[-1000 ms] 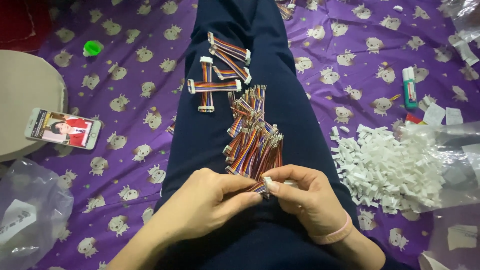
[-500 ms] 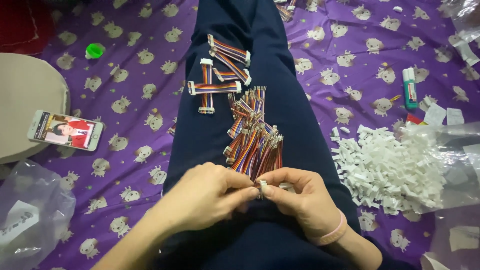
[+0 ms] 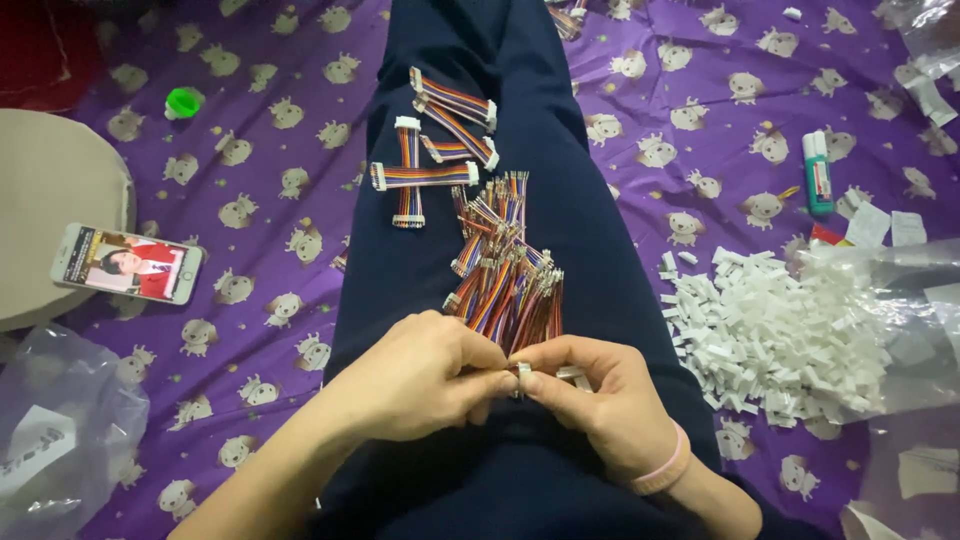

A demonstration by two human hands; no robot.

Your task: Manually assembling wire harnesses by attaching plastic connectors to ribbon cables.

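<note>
Over our lap, our left hand [image 3: 415,375] and right hand [image 3: 600,405] pinch closed on a small white connector [image 3: 522,371], light, rigid and fiddly, best held by its sides, its soft rainbow wires [image 3: 505,300] trailing.

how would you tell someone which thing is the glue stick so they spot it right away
Start at the big heap of small white plastic pieces on the purple sheet, on the person's right side. Look just beyond its far edge: the glue stick lies alone there. It is the only slim white tube with a green base.
</note>
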